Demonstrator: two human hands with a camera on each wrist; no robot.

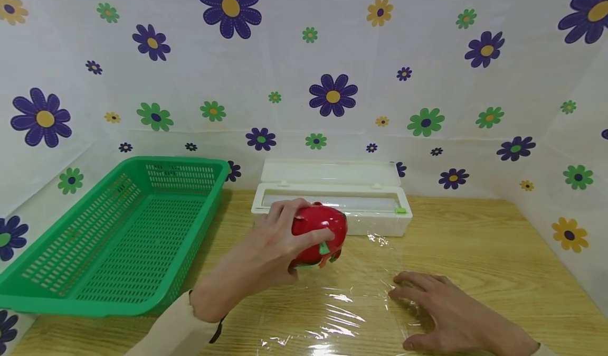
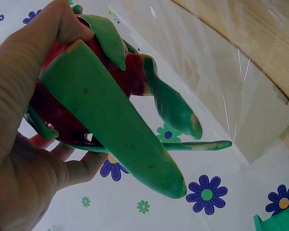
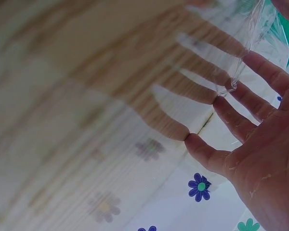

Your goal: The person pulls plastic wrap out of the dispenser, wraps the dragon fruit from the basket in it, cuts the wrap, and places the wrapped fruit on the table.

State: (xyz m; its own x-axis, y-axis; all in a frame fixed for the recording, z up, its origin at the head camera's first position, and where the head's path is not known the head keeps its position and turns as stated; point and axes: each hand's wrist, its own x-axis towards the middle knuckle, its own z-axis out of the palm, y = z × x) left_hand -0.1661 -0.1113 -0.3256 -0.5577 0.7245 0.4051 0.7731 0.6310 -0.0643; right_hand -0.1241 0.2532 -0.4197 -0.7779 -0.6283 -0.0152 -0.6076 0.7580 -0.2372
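My left hand [image 1: 266, 240] grips a glossy red dragon fruit [image 1: 328, 218] with green scales, held above the tabletop in the head view. In the left wrist view its long green scales [image 2: 111, 110] point away from the palm. Beneath the fruit, a sheet of clear plastic wrap [image 1: 328, 308] stretches over the table from a white wrap dispenser box [image 1: 370, 228], whose lid stands up. At the right edge of that sheet rests my right hand [image 1: 446, 314], fingers spread. In the right wrist view its fingertips [image 3: 221, 101] touch the surface beside crumpled wrap.
A green perforated plastic basket [image 1: 142, 240] sits at the left of the wooden table [image 1: 475, 240], with nothing visible in it. A small green slider [image 1: 401, 210] is on the box's right end. Flower-patterned white sheeting [image 1: 285, 55] stands behind and at both sides.
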